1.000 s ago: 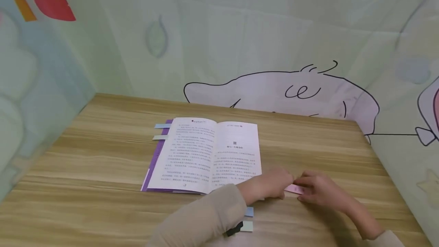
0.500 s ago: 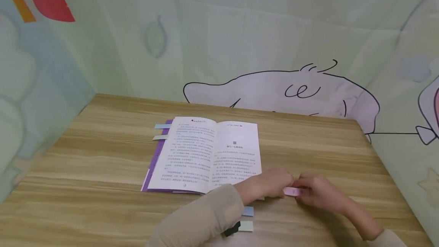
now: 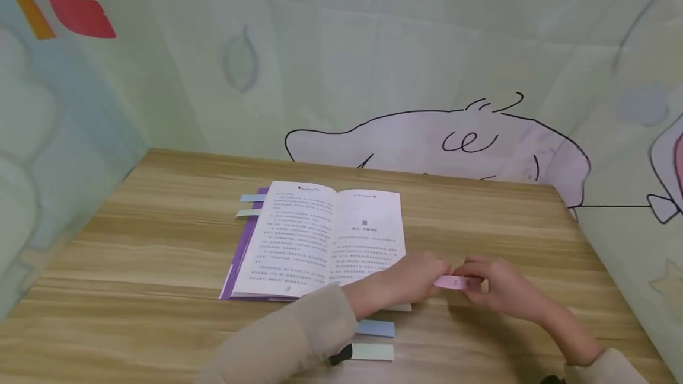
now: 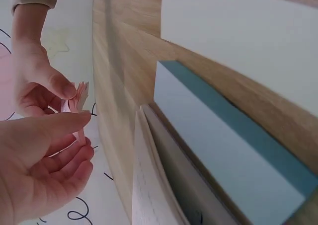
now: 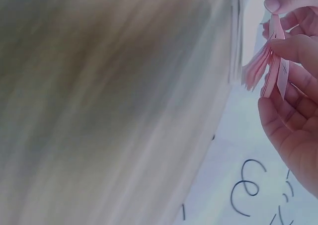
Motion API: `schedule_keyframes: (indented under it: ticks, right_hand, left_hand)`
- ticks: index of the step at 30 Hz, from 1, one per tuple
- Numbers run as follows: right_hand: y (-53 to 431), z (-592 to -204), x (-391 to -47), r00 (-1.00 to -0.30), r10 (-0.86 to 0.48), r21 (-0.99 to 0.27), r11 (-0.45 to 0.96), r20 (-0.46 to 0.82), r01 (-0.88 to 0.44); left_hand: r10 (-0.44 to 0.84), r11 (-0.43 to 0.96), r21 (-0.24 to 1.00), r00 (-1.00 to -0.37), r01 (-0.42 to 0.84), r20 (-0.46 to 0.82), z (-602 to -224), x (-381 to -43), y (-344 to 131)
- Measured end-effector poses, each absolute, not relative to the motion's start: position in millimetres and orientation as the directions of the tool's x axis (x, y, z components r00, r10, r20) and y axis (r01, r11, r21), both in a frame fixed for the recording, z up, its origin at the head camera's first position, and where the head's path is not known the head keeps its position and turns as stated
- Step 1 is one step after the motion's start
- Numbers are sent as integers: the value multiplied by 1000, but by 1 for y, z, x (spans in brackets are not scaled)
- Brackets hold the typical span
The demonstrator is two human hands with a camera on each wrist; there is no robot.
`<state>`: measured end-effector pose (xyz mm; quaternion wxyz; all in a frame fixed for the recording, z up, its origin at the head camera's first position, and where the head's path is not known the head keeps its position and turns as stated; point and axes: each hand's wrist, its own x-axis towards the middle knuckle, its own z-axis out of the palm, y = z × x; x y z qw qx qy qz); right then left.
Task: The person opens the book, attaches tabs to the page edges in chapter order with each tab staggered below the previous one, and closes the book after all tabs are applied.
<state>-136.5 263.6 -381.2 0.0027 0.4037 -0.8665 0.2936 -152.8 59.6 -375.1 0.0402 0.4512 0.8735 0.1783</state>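
A pink sticky note pad (image 3: pixel 450 282) is held between my two hands, a little above the table to the right of the book. My left hand (image 3: pixel 415 278) pinches its left end between thumb and fingers. At the other end, my right hand (image 3: pixel 498 290) grips the pad with its thumb pressed on the sheets. Close up in the right wrist view, the pink pad (image 5: pixel 274 68) has its sheets bent and fanned apart, with handwriting on one face. The open book (image 3: pixel 320 242) lies flat beside my left hand, partly covered by that forearm.
A blue sticky note pad (image 3: pixel 376 329) and a pale green one (image 3: pixel 372 352) lie on the table (image 3: pixel 133 336) in front of the book, partly behind my left sleeve. Blue (image 3: pixel 252 198) and green tabs (image 3: pixel 248 213) stick out from the book's left side. A printed cloth wall (image 3: pixel 347 64) stands behind.
Both hands have risen slightly with the pink pad. My left forearm has shifted left, uncovering more of the blue and pale green pads.
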Motion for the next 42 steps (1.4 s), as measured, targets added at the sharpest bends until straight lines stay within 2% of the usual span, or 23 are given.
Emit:
schedule_keyframes:
  ticks: [5,12,17,26,42]
  right_hand:
    - [256,-371,-138,-695,-679,-480,540,236,-691]
    - [243,-357,-136,-713,-672,-453,582,199,-675]
    - [233,-349,-136,-711,-677,-463,577,189,-672]
    - [205,-341,-135,-701,-683,-444,574,203,-688]
    - [169,-333,-125,-660,-713,-518,482,237,-707]
  left_hand:
    - [793,525,322,-591,788,151,-368,-154,51]
    - [821,461,338,-539,820,188,-360,-156,35]
    - [820,452,349,-536,821,200,-352,-152,22]
    - [771,493,385,-597,780,222,-347,-142,-8]
    - [693,539,453,-680,710,241,-341,-115,-47]
